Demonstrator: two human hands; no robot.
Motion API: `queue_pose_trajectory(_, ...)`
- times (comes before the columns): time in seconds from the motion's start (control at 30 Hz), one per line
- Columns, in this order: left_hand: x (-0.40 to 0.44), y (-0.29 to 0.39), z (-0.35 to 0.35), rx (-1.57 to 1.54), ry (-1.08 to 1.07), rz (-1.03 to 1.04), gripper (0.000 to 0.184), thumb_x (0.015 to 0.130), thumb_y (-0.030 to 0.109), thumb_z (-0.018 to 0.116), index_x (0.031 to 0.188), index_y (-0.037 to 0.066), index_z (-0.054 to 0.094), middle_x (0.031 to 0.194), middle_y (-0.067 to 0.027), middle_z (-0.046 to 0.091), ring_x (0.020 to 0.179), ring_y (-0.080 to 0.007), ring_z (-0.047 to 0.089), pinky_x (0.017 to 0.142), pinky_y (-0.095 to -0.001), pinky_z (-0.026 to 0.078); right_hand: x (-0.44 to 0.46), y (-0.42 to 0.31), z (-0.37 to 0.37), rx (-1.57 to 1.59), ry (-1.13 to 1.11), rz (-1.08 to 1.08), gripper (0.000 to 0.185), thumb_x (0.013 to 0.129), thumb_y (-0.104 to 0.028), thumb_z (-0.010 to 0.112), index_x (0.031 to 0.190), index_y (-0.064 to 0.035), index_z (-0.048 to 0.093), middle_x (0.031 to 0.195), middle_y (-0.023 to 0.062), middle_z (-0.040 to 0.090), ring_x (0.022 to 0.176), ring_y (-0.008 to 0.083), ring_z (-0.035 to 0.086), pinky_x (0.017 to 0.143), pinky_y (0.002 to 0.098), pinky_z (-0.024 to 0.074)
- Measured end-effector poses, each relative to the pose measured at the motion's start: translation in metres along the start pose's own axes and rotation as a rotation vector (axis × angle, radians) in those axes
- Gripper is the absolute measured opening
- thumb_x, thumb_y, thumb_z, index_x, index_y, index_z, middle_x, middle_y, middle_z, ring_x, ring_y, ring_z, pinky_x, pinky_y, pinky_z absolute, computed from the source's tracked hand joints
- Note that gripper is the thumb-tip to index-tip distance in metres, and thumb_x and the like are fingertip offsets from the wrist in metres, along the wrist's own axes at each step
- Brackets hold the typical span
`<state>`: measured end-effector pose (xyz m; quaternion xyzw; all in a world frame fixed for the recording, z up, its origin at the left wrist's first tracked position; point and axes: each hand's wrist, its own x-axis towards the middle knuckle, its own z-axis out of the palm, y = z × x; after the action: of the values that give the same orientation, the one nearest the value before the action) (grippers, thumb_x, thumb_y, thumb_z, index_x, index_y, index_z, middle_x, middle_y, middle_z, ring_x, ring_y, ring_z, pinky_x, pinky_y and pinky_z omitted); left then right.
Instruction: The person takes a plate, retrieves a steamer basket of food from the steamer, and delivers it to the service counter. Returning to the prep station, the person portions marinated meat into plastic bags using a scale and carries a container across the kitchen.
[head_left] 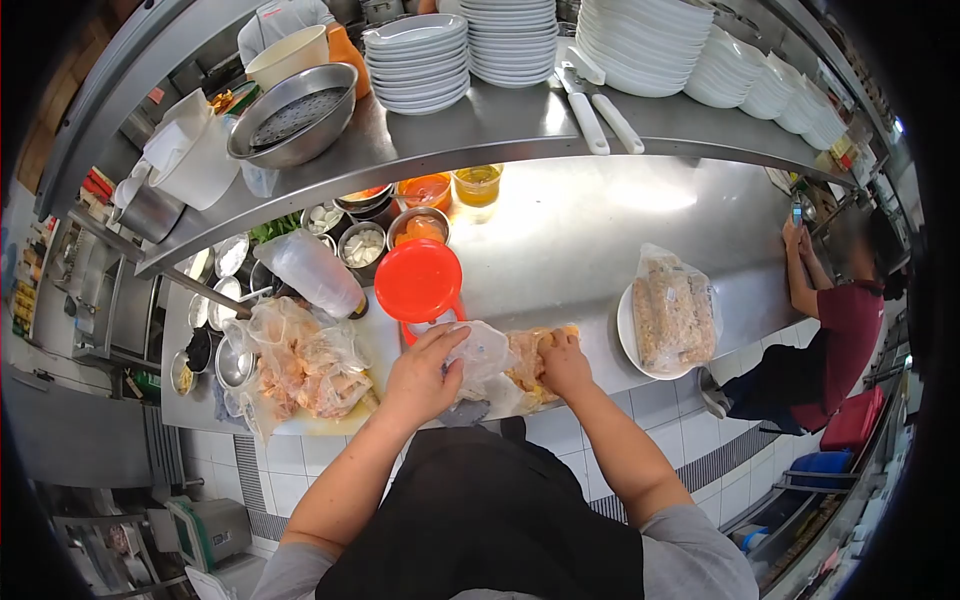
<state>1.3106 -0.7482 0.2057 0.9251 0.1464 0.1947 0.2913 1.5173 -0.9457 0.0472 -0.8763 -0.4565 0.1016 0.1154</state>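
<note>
At the front edge of the steel counter, my left hand (428, 375) grips the clear plastic bag (485, 365) by its open side. My right hand (563, 362) is closed on the pale yellow-orange meat (525, 360) at the bag's right end; its fingertips are partly hidden. Just behind my left hand stands a red scale (418, 283) with a round red top. To the left, a large open bag of raw chicken (310, 365) lies on a cutting board. On the right, a packed bag of meat (675, 310) rests on a white plate (630, 335).
Bowls of ingredients (361, 245) and a plastic-wrapped bottle (312, 270) stand at the back left. An overhead shelf (500, 125) holds stacked plates (415, 65), white-handled tools (600, 115) and a steel bowl (295, 115). Another person (840, 310) stands at the right, holding a phone.
</note>
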Motion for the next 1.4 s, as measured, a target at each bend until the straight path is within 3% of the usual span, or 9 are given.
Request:
queue_pose_trajectory(0.23,0.012,-0.001,0.022,-0.074,-0.118,-0.03,0.045,0.091,0.012,0.068,0.136,0.008,0.065,0.14,-0.0187,0.063,0.121,-0.0375,0.066,0.098,-0.0449,0.056,0.032,0.042,0.04,0.15,-0.039,0.087,0.037,0.074,-0.015,0.08,0.11,-0.0078,0.075,0.121,0.0245,0.068,0.114,0.0415,0.065,0.095,0.0458,0.0555)
queue_pose_trajectory(0.33,0.013,-0.002,0.026,-0.093,-0.113,-0.05,0.046,0.089,0.01,0.068,0.135,0.007,0.065,0.139,-0.0185,0.063,0.121,-0.0381,0.065,0.1,-0.0444,0.055,0.027,0.025,-0.018,0.331,-0.212,0.16,0.038,0.076,-0.018,0.08,0.112,-0.0079,0.074,0.12,0.0265,0.069,0.114,0.0394,0.066,0.098,0.0442,0.0547)
queue_pose_trajectory(0.63,0.013,-0.007,0.031,-0.142,-0.107,-0.059,0.046,0.087,0.008,0.069,0.133,0.005,0.066,0.137,-0.0197,0.064,0.12,-0.0396,0.065,0.101,-0.0441,0.054,0.002,0.012,0.017,-0.118,-0.146,0.041,0.043,0.078,-0.015,0.08,0.12,-0.0127,0.072,0.155,0.0228,0.046,0.132,0.0479,0.053,0.105,0.0514,0.0524)
queue_pose_trajectory(0.83,0.014,-0.005,0.03,-0.129,-0.166,-0.098,0.047,0.09,0.01,0.067,0.136,0.004,0.064,0.143,-0.0198,0.061,0.126,-0.0381,0.062,0.105,-0.0447,0.052,0.031,0.033,0.009,0.088,-0.222,0.112,0.047,0.073,-0.007,0.08,0.119,-0.0101,0.072,0.14,0.0218,0.061,0.123,0.0418,0.062,0.1,0.0459,0.0555)
queue_pose_trajectory(0.93,0.014,-0.006,0.03,-0.128,-0.182,-0.11,0.047,0.09,0.009,0.066,0.136,0.004,0.063,0.143,-0.0203,0.061,0.127,-0.0388,0.062,0.106,-0.045,0.052,0.039,0.038,-0.007,0.24,-0.177,0.122,0.045,0.072,0.0,0.076,0.116,-0.0058,0.072,0.113,0.0174,0.073,0.099,0.0375,0.071,0.089,0.0414,0.0586)
queue_pose_trajectory(1.03,0.013,-0.015,0.037,-0.115,-0.168,-0.095,0.048,0.089,0.01,0.067,0.136,0.005,0.063,0.142,-0.02,0.062,0.125,-0.0393,0.063,0.105,-0.045,0.052,0.031,0.051,-0.013,0.663,-0.119,0.227,0.041,0.078,0.002,0.067,0.118,-0.0047,0.073,0.115,0.0202,0.073,0.096,0.0379,0.073,0.083,0.0408,0.0584)
queue_pose_trajectory(1.13,0.014,-0.016,0.042,-0.107,-0.164,-0.106,0.05,0.087,0.01,0.068,0.137,0.005,0.063,0.14,-0.0192,0.063,0.123,-0.0395,0.064,0.104,-0.0445,0.053,0.018,0.055,0.001,1.415,-0.038,0.519,0.045,0.077,0.009,0.065,0.121,0.0002,0.069,0.112,0.0132,0.073,0.098,0.0259,0.072,0.081,0.0357,0.058)
queue_pose_trajectory(1.33,0.022,-0.02,0.057,-0.091,-0.195,-0.058,0.054,0.086,0.009,0.065,0.14,0.004,0.06,0.145,-0.0193,0.06,0.126,-0.0388,0.063,0.105,-0.0441,0.052,0.009,0.047,0.01,1.405,0.062,0.418,0.046,0.076,0.012,0.064,0.121,0.0027,0.067,0.102,0.0074,0.073,0.086,0.021,0.071,0.075,0.0318,0.0574)
queue_pose_trajectory(1.4,0.021,-0.022,0.061,-0.083,-0.186,-0.044,0.054,0.086,0.009,0.065,0.14,0.004,0.06,0.146,-0.0194,0.059,0.126,-0.0386,0.062,0.104,-0.044,0.053,0.009,0.043,0.0,1.025,0.03,0.298,0.046,0.075,0.007,0.068,0.12,0.0012,0.069,0.103,0.0113,0.073,0.087,0.0268,0.071,0.082,0.0362,0.058)
